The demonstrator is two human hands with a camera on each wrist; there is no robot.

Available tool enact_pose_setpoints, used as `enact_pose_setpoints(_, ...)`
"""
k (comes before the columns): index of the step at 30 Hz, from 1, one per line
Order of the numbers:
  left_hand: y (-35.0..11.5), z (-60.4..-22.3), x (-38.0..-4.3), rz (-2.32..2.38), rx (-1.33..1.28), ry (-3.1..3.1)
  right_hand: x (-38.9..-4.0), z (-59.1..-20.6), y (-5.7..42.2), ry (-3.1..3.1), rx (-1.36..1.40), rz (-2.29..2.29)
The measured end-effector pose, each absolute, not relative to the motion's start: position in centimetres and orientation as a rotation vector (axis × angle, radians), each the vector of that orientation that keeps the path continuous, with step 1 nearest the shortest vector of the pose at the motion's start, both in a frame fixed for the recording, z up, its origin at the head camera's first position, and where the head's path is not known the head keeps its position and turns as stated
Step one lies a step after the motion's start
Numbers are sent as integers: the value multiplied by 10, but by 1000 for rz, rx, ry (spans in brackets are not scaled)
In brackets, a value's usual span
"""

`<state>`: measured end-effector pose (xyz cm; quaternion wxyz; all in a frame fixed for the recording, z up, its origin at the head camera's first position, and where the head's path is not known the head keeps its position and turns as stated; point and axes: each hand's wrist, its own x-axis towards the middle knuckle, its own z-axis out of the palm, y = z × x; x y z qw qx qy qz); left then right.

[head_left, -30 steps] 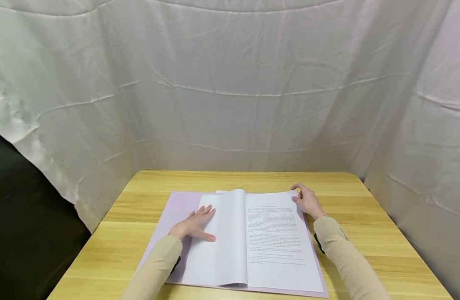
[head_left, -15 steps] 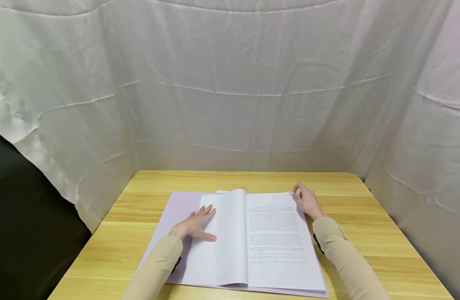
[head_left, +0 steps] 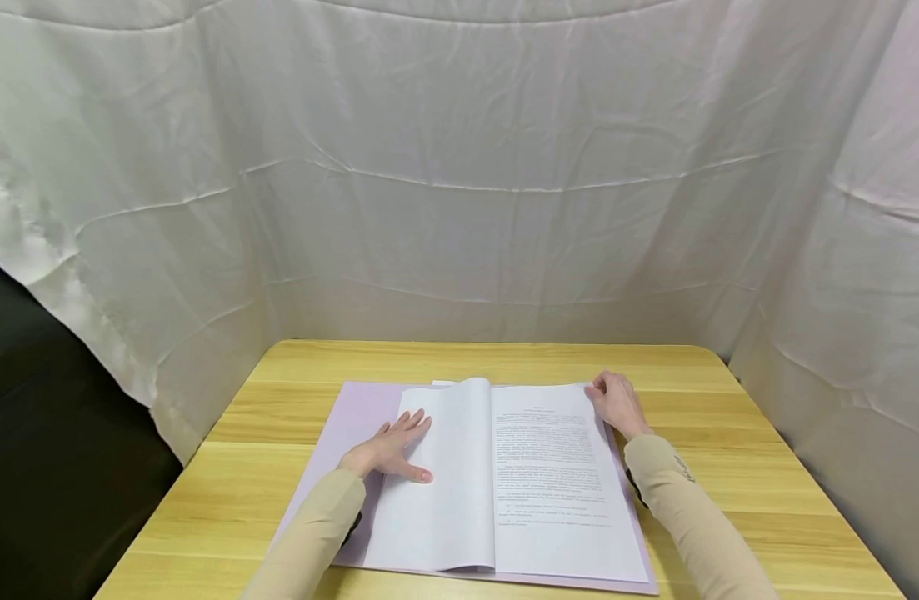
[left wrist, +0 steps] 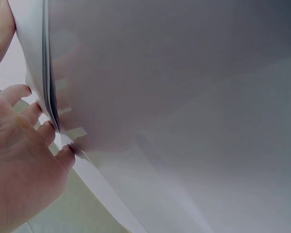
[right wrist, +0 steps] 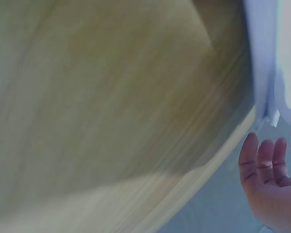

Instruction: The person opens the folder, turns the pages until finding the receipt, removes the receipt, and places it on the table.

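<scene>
Lower centre, the lilac folder lies open; left hand, fingers spread, rests on a blank page, gripping nothing, and right hand, fingers curled, pinches the printed page at its top-right corner!
</scene>
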<state>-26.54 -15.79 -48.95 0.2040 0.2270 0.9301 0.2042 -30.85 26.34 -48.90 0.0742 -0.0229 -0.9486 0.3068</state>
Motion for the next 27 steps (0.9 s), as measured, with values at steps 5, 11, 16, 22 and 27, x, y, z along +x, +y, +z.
enact_pose_setpoints(5,-158,-490,-266,571,623,2593,-305,-486,264,-2819,-42,967)
enact_pose_setpoints(11,-158,-490,-266,569,622,2599,-300,-485,263,-2795,26,1085)
enact_pose_setpoints(16,-158,-490,-265,566,626,2596,-295,-485,265,-2796,74,1418)
enact_pose_setpoints(22,-158,-490,-265,559,617,2588,-288,-482,271,-2781,128,1834)
enact_pose_setpoints(27,-157,-489,-264,568,618,2585,-283,-478,274,-2763,135,2034)
